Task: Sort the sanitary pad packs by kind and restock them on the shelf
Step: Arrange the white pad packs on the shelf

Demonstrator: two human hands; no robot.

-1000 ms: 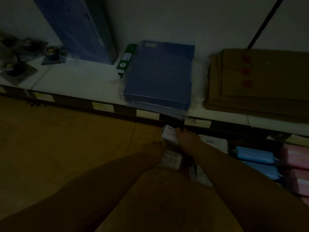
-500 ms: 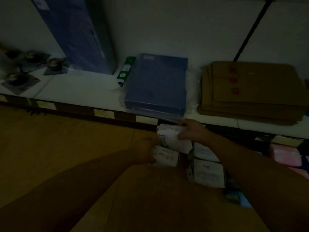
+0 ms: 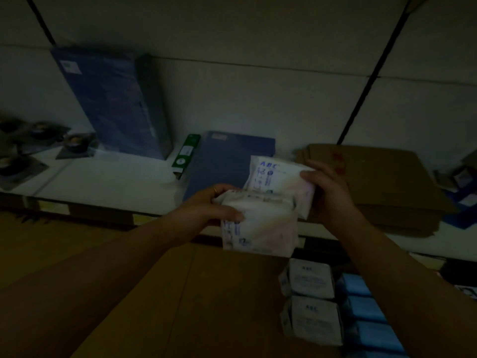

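Dim shop aisle; white shelf (image 3: 108, 182) at mid-height, lower tier at near right.

- Left hand (image 3: 204, 205): fingers and thumb curled round the near white pack (image 3: 260, 223), held just above the shelf's front edge.
- Right hand (image 3: 327, 192): fingers wrapped over the right end of the far white pack (image 3: 276, 177), which sits partly behind the near one, in front of the flat blue box (image 3: 227, 161).
- Stock below: stacked white packs (image 3: 311, 279) beside blue packs (image 3: 366, 313) on the lower tier.
- Handling: both prints appear alike, though the light is too poor to be sure. Compare labels before pairing, keep each grip at the pack's end, and place with like kind.
- Change: a second ago both hands were down in the lower row. Half a second ago the packs were barely lifted. Now they are raised to shelf level.
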